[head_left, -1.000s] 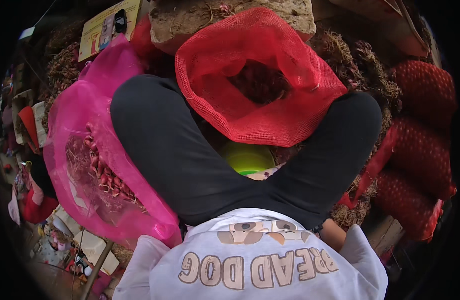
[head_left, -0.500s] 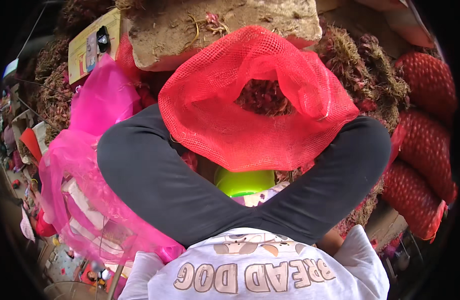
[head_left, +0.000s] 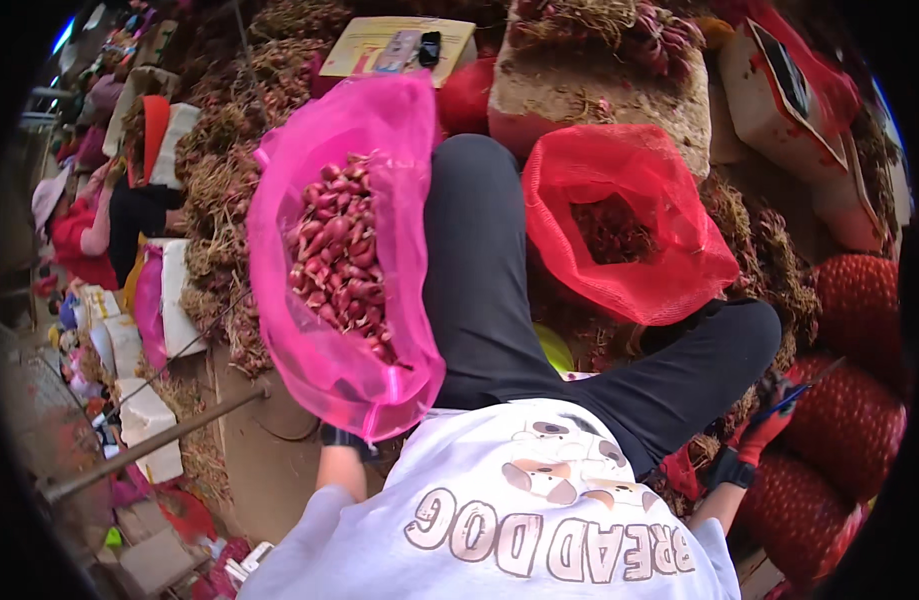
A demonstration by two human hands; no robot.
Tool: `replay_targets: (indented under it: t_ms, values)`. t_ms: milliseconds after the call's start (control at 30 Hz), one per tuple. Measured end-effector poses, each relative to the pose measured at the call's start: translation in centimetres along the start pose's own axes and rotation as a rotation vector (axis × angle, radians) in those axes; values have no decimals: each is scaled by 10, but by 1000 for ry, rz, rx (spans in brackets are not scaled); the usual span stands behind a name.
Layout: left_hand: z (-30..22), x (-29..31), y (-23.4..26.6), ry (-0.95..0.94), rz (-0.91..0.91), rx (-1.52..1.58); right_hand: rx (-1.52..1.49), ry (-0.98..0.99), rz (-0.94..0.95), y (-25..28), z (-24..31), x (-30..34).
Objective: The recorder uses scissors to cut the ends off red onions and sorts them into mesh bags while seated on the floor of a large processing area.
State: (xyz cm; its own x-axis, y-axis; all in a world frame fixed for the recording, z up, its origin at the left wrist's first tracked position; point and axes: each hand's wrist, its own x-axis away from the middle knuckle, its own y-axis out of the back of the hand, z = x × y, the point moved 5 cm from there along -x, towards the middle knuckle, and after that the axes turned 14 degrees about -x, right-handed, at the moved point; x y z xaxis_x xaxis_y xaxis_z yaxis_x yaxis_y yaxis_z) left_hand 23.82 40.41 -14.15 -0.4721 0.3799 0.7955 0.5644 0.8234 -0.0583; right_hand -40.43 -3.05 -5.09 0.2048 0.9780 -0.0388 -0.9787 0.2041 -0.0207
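Note:
My right hand [head_left: 759, 432], in a red glove with a dark band at the wrist, is out at the right beside the filled red sacks. It is closed on a blue-handled blade [head_left: 784, 399], whose thin tip points up and right. Of my left arm, the forearm [head_left: 342, 470] and a dark cuff show; the hand is hidden at the lower end of the pink mesh bag [head_left: 271, 270]. Loose shallots [head_left: 337, 255] lie in that bag, left of my thigh. A red mesh bag [head_left: 564, 185] stands open between my knees, with dark reddish stuff inside.
Filled red sacks [head_left: 844, 420] are stacked at the right. Ahead lies a pale block [head_left: 599, 100] with dried shallot bunches on it. A yellow board [head_left: 344, 50] carries a phone. A metal pole [head_left: 169, 432] and a person in red [head_left: 89, 240] are at the left.
The view has swung left. The pink bag now lies spread beside my thigh with shallots showing. My right hand has come into view with the blue-handled blade.

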Motion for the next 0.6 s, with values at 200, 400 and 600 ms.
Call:
replay_targets:
  t_ms: [200,400,600]
  values:
    - [3,-55,-37,-42,60,25,-99,184,266,-158,103,-44]
    - [-1,-28,44,-54,-49,63,-255,-29,653,-350,92,-62]
    - [-137,45,93,-407,-288,-97,-185,-540,995,-350,57,-29]
